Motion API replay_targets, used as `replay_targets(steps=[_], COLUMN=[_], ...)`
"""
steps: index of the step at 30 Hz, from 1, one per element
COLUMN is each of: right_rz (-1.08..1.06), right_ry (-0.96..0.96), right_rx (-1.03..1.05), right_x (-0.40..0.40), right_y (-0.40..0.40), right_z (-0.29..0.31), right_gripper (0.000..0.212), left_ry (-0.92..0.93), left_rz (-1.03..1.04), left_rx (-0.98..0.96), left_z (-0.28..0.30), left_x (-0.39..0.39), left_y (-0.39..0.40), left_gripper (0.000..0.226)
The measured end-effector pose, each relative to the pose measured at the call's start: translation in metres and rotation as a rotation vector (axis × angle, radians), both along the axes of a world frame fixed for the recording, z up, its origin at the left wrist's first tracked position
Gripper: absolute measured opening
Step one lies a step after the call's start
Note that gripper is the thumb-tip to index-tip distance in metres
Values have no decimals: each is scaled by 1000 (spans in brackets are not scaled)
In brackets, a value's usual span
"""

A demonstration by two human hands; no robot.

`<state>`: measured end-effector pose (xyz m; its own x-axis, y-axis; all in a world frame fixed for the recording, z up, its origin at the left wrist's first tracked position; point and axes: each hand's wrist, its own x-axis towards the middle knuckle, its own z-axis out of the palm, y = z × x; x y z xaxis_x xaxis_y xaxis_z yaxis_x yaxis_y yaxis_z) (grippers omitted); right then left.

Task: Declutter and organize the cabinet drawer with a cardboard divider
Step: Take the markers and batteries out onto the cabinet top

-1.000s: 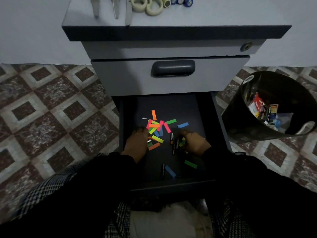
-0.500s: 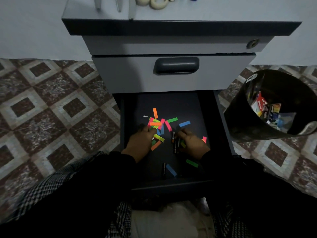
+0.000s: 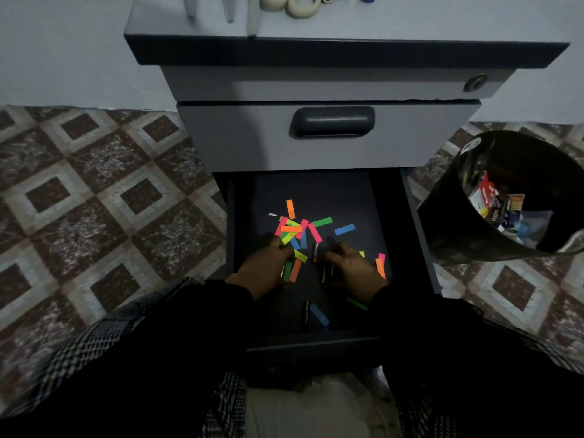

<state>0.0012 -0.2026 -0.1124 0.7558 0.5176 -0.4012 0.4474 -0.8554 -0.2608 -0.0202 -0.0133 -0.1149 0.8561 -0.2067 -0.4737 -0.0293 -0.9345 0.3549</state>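
You're in a home office corner: a grey metal drawer cabinet [image 3: 328, 137] stands on brown diamond-patterned floor tiles [image 3: 94, 200], with cream tape rolls [image 3: 301, 6] on top.

Two hands [image 3: 265, 267] reach into one open drawer [image 3: 316, 191] holding roughly twenty coloured paper strips [image 3: 292, 229] and at least three batteries [image 3: 315, 252], beside one black bin [image 3: 455, 229], with two tape rolls [image 3: 301, 6] fully visible atop the cabinet [image 3: 347, 52].
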Motion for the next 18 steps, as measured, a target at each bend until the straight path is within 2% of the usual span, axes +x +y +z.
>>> replay_targets(steps=[6, 12, 18], right_rz=[27, -71, -122], right_ry=[-33, 74, 71], right_rx=[21, 58, 21], right_x=[1, 3, 4], right_y=[1, 5, 6], right_z=[4, 3, -2], right_gripper=[44, 41, 48], left_ry=[-21, -28, -56], left_rz=[8, 50, 99], left_rx=[0, -31, -71], left_z=[-3, -3, -1], left_x=[-2, -2, -4], left_y=[-1, -3, -4], left_gripper=[53, 46, 38])
